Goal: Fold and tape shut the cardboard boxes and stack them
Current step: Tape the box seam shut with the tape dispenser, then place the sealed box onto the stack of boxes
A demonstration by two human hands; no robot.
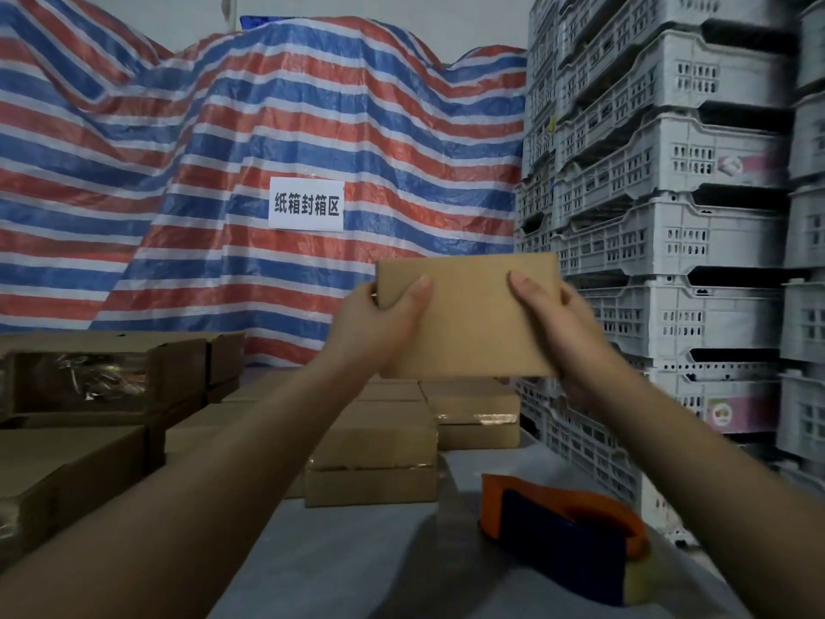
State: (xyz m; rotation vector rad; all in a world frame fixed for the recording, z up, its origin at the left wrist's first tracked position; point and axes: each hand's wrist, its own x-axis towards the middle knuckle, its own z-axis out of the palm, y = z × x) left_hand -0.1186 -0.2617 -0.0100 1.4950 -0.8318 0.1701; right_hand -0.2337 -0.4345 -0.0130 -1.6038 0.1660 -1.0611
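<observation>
1. The fingers of the left hand (379,323) wrap the left edge of a closed cardboard box (468,314), thumb lying across its near face and the other fingers behind it, out of sight.
2. The fingers of the right hand (567,332) grip the box's right edge the same way, thumb flat on the near face.
3. The box is held up in the air with both arms stretched forward, its broad face toward the camera, above the far middle of the grey surface (357,565).
4. Beneath it, on the far part of the surface, lie taped boxes (370,444) in low stacks; glossy tape shows along their seams.
5. More stacked boxes (80,395) fill the left side, some with clear tape catching the light.
6. A tape dispenser (567,529), orange and dark blue, rests on the near right of the surface, apart from both hands.
7. On the right stand tall stacks of grey plastic crates (669,216), just beside the surface's edge.
8. Behind everything hangs a red, white and blue striped tarpaulin (223,149) with a white paper sign (306,204) printed in black characters fixed on it, above and to the left of the held box.
</observation>
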